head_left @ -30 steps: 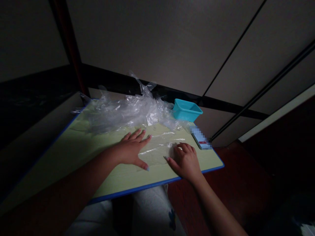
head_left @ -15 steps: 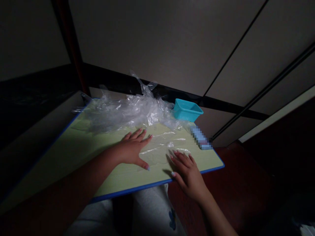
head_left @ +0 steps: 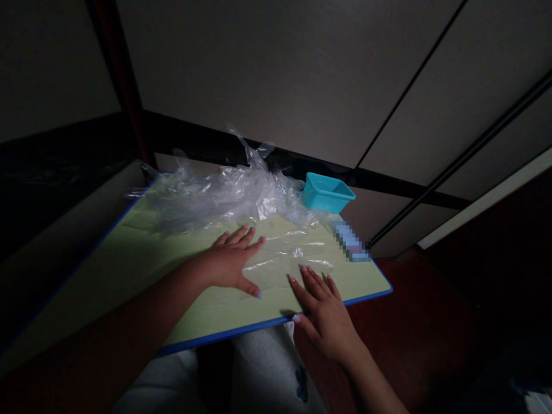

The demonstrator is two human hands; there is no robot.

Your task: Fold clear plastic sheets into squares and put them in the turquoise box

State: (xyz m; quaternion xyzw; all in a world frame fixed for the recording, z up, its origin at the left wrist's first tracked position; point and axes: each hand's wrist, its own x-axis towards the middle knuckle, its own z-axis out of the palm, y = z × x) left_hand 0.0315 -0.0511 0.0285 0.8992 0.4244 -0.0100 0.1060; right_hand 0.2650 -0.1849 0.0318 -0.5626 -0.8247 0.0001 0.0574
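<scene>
A dim room is surrounding the work: a panelled wall (head_left: 280, 69) is rising behind, and a dark red floor (head_left: 409, 299) is showing at the right. Below the wall, a pale yellow-green surface (head_left: 202, 322) with a blue rim (head_left: 241, 331) is carrying a pile of crumpled clear plastic (head_left: 215, 195) along its far side. A thin clear sheet (head_left: 278, 260) (perhaps a flattened bag; its outline is hard to trace) is lying in front of that pile. A turquoise tub (head_left: 330, 198) is standing just beside the pile's right end. The left hand (head_left: 230, 264) is spreading palm down over the sheet's left part, pinching nothing. The right hand (head_left: 323, 313) is reaching loosely toward the sheet's near right edge, fingers extended and empty; whether it is touching the plastic, I cannot tell. A phone (head_left: 351, 242) is lying near the right edge. Smoothing seems to be the step: the left hand should be anchoring lightly while the right is stroking outward, never dragging, since thin film could be bunching.
</scene>
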